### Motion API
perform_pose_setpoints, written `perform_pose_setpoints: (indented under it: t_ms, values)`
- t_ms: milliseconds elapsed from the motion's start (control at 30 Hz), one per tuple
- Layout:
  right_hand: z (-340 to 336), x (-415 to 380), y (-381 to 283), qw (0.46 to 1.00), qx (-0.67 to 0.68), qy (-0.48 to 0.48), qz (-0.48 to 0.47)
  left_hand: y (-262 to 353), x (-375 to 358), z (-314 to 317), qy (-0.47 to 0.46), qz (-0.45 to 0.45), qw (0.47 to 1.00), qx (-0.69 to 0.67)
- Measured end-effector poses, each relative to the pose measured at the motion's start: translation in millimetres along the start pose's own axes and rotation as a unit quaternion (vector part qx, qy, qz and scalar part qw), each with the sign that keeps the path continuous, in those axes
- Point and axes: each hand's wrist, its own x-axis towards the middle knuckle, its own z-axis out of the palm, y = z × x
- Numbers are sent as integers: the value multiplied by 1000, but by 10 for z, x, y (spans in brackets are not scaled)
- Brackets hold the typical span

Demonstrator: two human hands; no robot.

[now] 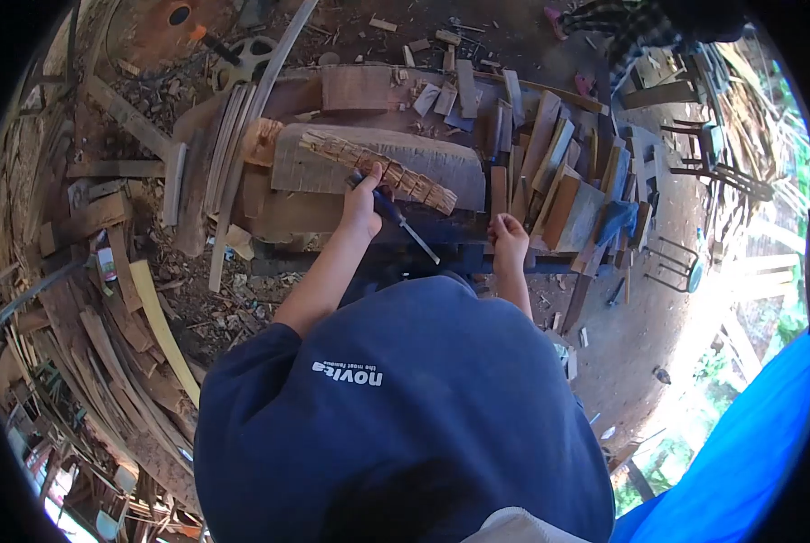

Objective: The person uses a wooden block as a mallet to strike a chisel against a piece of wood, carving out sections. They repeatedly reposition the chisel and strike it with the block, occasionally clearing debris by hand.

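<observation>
My left hand [363, 206] is closed around a chisel, its dark handle [388, 208] under my fingers and its metal blade [420, 244] slanting down to the right. The thumb of that hand lies against a long carved strip of wood [414, 184] with a rough, notched face. Beneath the strip is a thick, weathered plank [459, 167] on the workbench. My right hand [510, 240] is curled with thumb and fingers together, just below a narrow brown wood block [499, 188]. Whether anything small is pinched there cannot be made out.
Many upright wood offcuts [559, 172] crowd the bench's right side, with a blue cloth [618, 220] among them. Long boards [233, 163] lean at the left. Wood scraps litter the ground. Another person's checkered sleeve [636, 45] shows at the upper right, near metal racks [676, 262].
</observation>
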Motion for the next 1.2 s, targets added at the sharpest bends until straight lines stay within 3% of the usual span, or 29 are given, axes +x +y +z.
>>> perform_pose_setpoints:
  t_ms: [67,200,300,400,467,533,667,733,800,900,967,1033,1067,1133,1200]
  values:
    - [132,128,-87,1000,-6,15,-6,42,-12,-88,6,-33,999,-42]
    - [227,584,-48,999,-47,19,-17,222,-123,-137,86,-3,996,-22]
    - [416,616,-134,978,-180,53,-90,297,-159,-181,116,31,992,31]
    - [540,691,15,988,-115,38,-97,271,-141,-220,135,59,987,62]
    - [495,740,80,979,-164,21,-119,178,-106,-265,162,51,983,64]
    - [530,675,43,997,11,8,-80,96,-89,-304,145,39,987,59]
    - [566,411,-231,991,92,56,-85,35,-70,-230,125,4,991,38]
    - [589,328,-358,957,131,109,-233,19,-14,-201,116,-16,993,32]
    - [513,346,-354,961,123,107,-224,17,24,-168,107,-35,993,28]
    - [516,363,-300,962,-30,-66,-263,3,70,-102,135,-13,989,58]
    - [667,282,-266,957,-129,-148,-213,17,91,-88,130,-3,989,76]
    - [908,88,-351,919,-266,-176,-232,24,70,-68,125,7,988,95]
    - [975,58,-338,920,-262,-175,-232,22,55,-62,130,17,986,107]
    - [1098,56,-346,844,-378,-213,-316,31,35,-77,137,29,982,123]
    - [1158,101,-275,840,-368,-222,-330,31,38,-148,153,24,981,117]
